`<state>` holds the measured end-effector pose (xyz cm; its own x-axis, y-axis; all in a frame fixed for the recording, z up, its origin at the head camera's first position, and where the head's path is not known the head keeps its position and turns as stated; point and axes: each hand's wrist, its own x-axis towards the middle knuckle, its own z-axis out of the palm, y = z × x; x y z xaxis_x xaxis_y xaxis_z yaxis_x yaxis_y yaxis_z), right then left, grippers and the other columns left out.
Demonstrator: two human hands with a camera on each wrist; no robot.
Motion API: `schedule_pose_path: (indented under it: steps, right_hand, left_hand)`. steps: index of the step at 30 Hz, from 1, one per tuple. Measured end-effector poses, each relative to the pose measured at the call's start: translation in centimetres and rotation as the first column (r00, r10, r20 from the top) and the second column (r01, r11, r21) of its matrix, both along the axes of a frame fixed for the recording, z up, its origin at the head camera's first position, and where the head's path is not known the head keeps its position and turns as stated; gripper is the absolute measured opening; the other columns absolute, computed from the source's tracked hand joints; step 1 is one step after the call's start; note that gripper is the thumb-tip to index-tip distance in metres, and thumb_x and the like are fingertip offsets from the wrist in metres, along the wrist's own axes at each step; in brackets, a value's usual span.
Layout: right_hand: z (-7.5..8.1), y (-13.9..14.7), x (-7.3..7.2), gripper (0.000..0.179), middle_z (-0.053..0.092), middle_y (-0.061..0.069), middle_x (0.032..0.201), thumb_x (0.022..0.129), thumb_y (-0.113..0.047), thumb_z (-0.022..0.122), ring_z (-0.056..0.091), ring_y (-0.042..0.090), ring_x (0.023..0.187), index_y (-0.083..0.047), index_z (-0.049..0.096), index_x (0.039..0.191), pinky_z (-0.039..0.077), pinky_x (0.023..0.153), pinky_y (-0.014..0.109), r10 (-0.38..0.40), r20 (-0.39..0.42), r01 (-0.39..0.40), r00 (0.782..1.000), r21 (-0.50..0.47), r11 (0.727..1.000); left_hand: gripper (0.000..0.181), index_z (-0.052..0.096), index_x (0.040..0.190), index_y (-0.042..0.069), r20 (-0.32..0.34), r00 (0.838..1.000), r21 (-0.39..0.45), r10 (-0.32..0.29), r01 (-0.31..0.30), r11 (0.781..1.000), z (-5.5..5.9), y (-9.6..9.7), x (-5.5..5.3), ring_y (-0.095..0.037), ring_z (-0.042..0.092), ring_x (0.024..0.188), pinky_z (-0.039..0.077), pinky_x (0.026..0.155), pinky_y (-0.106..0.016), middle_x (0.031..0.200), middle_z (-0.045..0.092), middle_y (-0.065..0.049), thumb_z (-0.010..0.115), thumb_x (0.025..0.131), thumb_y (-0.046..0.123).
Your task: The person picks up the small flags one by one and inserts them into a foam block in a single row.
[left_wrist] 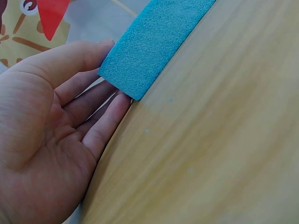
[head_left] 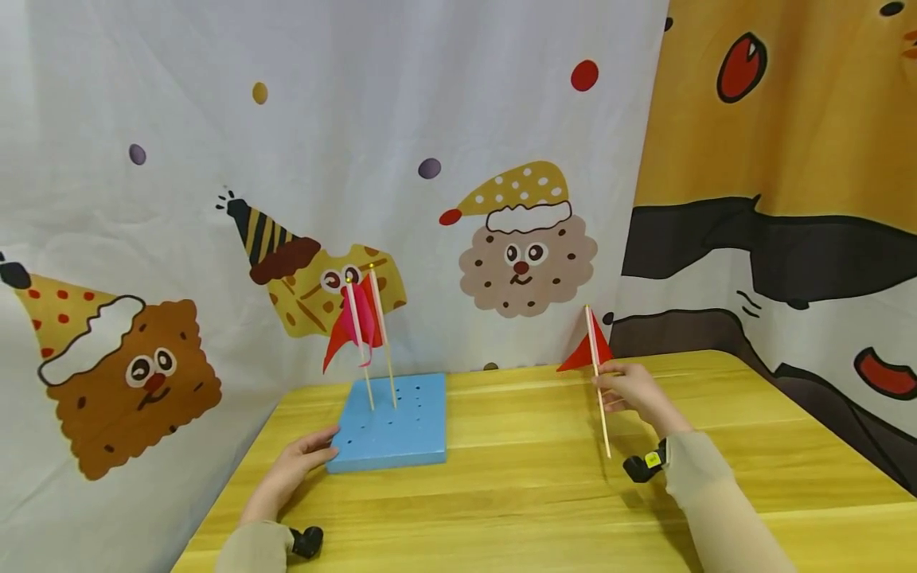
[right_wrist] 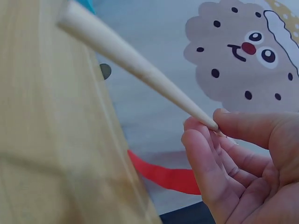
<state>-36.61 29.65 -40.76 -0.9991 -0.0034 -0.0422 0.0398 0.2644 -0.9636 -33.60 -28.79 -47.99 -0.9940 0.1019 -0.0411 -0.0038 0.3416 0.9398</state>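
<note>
My right hand [head_left: 634, 387] pinches the wooden stick of a small red flag [head_left: 600, 350] between thumb and fingers, over the right part of the table. In the right wrist view the stick's bare lower end [right_wrist: 117, 56] points toward the camera, and part of the red cloth [right_wrist: 170, 179] shows behind the fingers. A blue foam block [head_left: 401, 438] with rows of holes lies at the left. Two flags stand upright in it, a pink one [head_left: 351, 322] and a red one [head_left: 371, 306]. My left hand [head_left: 297, 461] rests at the block's near left corner, fingers fairly straight and touching its edge.
The wooden table [head_left: 516, 469] runs back to a white curtain [head_left: 344, 119] printed with cartoon biscuits. A yellow and black patterned cloth [head_left: 781, 159] hangs at the right. Black wrist cameras sit on both wrists.
</note>
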Motion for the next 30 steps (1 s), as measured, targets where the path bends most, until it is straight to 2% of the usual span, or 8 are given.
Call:
schedule_pose_path:
  steps: [6, 12, 16, 24, 30]
  right_hand:
    - [1.7, -0.1, -0.3, 0.043, 0.064, 0.02, 0.09, 0.094, -0.013, 0.064, 0.066, 0.019, 0.062, 0.012, 0.048, 0.126, 0.059, 0.062, 0.038, -0.012, -0.04, 0.013, 0.999, 0.014, 1.0]
    - [3.4, -0.4, -0.2, 0.04, 0.062, 0.016, 0.089, 0.094, -0.014, 0.063, 0.067, 0.024, 0.068, 0.011, 0.05, 0.123, 0.059, 0.067, 0.042, -0.012, -0.076, 0.014, 0.997, 0.035, 0.999]
    - [4.1, -0.7, -0.2, 0.04, 0.063, 0.019, 0.092, 0.095, -0.012, 0.061, 0.067, 0.027, 0.071, 0.012, 0.05, 0.124, 0.059, 0.068, 0.043, -0.012, -0.097, 0.015, 0.995, 0.036, 0.999]
    - [4.5, -2.9, -0.6, 0.04, 0.066, 0.019, 0.092, 0.094, -0.012, 0.062, 0.068, 0.031, 0.074, 0.01, 0.05, 0.125, 0.059, 0.066, 0.042, -0.006, -0.124, 0.012, 0.992, 0.045, 0.999]
    - [4.5, -4.8, -0.5, 0.037, 0.065, 0.013, 0.085, 0.093, -0.012, 0.064, 0.067, 0.029, 0.07, 0.007, 0.053, 0.122, 0.059, 0.065, 0.045, 0.005, -0.194, 0.001, 0.981, 0.029, 1.0]
  left_hand:
    - [0.062, 0.046, 0.145, 0.004, 0.007, 1.0, 0.014, -0.013, 0.013, 1.0, -0.1, 0.1, 0.1, -0.039, 0.036, 0.134, 0.033, 0.108, -0.053, 0.15, 0.038, -0.02, 0.069, 0.092, 0.026]
    - [0.062, 0.046, 0.144, 0.002, -0.001, 1.0, 0.017, -0.015, 0.015, 1.0, -0.1, 0.0, 0.1, -0.04, 0.037, 0.134, 0.034, 0.107, -0.052, 0.149, 0.038, -0.022, 0.068, 0.092, 0.025]
    - [0.063, 0.047, 0.144, 0.004, -0.001, 1.0, 0.009, -0.007, 0.007, 1.0, 0.0, 0.0, -0.1, -0.039, 0.036, 0.135, 0.033, 0.108, -0.052, 0.149, 0.039, -0.02, 0.07, 0.091, 0.027]
    - [0.063, 0.047, 0.144, 0.004, -0.001, 1.0, -0.005, 0.006, -0.006, 1.0, -0.1, -0.2, -0.1, -0.04, 0.036, 0.134, 0.032, 0.108, -0.054, 0.148, 0.039, -0.021, 0.07, 0.09, 0.028]
    - [0.063, 0.047, 0.144, 0.004, -0.021, 1.0, -0.004, -0.01, 0.009, 1.0, 0.0, -0.2, 0.1, -0.039, 0.036, 0.134, 0.033, 0.107, -0.054, 0.148, 0.039, -0.021, 0.07, 0.091, 0.028]
